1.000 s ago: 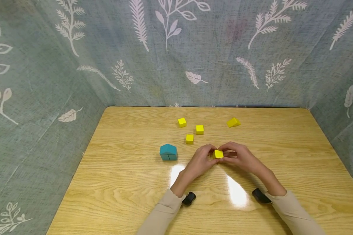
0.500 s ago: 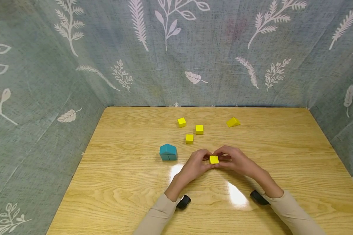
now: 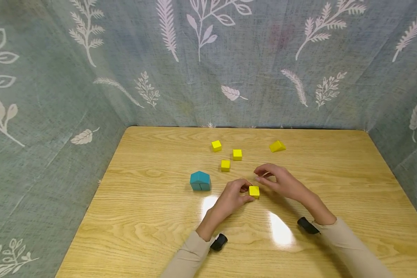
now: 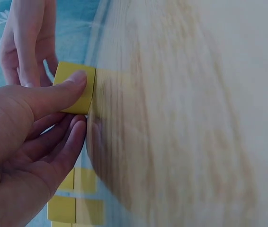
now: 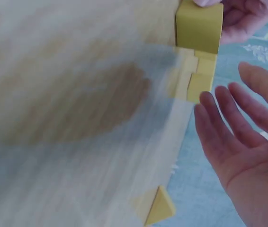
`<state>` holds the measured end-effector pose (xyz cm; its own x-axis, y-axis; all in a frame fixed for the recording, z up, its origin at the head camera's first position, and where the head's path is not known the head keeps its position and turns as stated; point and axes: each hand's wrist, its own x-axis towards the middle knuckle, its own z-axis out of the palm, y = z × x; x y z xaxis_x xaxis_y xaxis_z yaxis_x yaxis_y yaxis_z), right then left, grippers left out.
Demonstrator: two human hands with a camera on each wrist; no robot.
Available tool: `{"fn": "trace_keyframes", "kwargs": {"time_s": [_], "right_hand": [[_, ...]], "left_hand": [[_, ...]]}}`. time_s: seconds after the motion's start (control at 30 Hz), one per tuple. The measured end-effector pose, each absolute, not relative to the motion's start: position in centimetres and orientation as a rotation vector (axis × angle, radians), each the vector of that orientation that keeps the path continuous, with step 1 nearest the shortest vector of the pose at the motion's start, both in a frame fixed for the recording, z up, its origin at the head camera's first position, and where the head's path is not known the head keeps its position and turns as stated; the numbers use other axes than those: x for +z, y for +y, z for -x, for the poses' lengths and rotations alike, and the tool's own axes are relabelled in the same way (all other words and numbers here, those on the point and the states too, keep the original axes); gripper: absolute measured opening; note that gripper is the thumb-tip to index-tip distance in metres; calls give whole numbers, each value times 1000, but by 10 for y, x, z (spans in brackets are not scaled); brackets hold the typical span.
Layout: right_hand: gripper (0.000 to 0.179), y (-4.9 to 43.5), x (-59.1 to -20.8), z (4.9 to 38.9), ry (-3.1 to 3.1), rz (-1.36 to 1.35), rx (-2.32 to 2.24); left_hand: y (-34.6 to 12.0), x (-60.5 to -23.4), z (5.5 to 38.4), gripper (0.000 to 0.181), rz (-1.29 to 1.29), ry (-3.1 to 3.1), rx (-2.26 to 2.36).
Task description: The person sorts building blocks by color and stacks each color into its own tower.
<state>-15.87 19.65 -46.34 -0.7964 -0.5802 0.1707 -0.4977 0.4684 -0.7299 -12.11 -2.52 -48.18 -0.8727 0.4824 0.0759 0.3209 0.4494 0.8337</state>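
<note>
A yellow cube (image 3: 254,192) sits on the wooden table, its top face showing in the head view. My left hand (image 3: 231,197) pinches it from the left; in the left wrist view the thumb lies across one face of the cube (image 4: 77,97) and the other fingers are partly behind and below it. Just up and right of the cube is my right hand (image 3: 281,182), apart from it, fingers loosely bent and holding nothing. The right wrist view shows this right hand (image 5: 247,132) with its fingers spread and a gap to the cube (image 5: 199,26).
Behind the hands lie three more yellow cubes, the closest cube (image 3: 225,165) left of centre. A yellow triangular block (image 3: 277,146) rests at the back right. Left of my left hand stands a teal house shape (image 3: 200,181) of fitted blocks. Patterned cloth (image 3: 194,96) borders the table (image 3: 142,216).
Both hands held the yellow cube and brought it nearer the body and slightly left. My right hand has since let go and drawn away, while the left keeps its pinch.
</note>
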Motion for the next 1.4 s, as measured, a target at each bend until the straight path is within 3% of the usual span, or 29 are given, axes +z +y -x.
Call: {"fn": "trace_keyframes", "kwargs": {"time_s": [0.7,1.03,1.4], "right_hand": [[35,166,-454,218,2688,922,-1152],[42,150,-460,237,2721,1019,-1037],[37,142,-466,244,2673,1023,-1006]], "left_hand": [[-25,-483,121,26,-703,2504,1431],[-24,-484,121,28,-696,2512,1421],[-25,-484,122,28,-679,2518,1410]]}}
